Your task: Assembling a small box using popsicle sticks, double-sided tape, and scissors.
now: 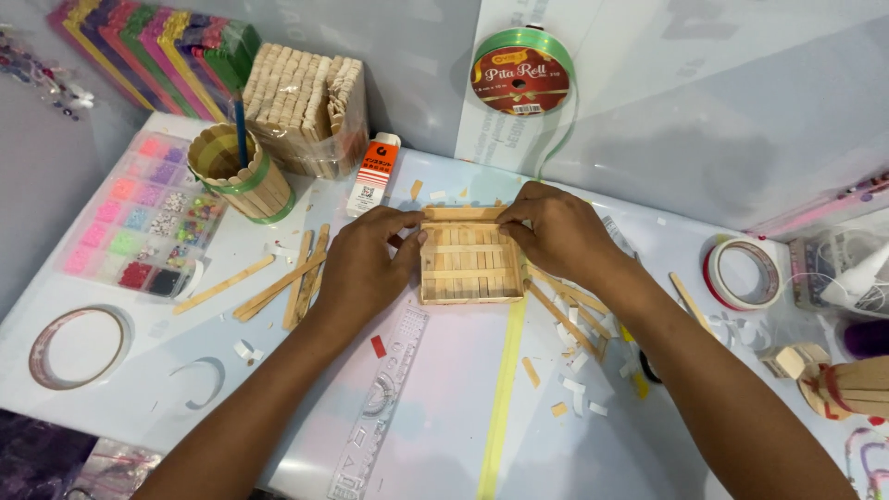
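Here, a white craft table (444,407) pushed against pale wall panels is strewn with loose wooden sticks (287,278), paper scraps, a clear ruler (380,407) and a yellow strip (502,389). A bead organiser (139,218) sits at the left edge, beside a stick-built cup (243,176) and a wrapped bundle of sticks (306,106); a green ribbon roll (520,74) hangs on the wall. At centre lies a square tray of wooden sticks (468,268), flat on the table between both hands. The left hand (366,264) pinches the top stick's left end, and the right hand (556,231) pinches its right end, fingers curled together.
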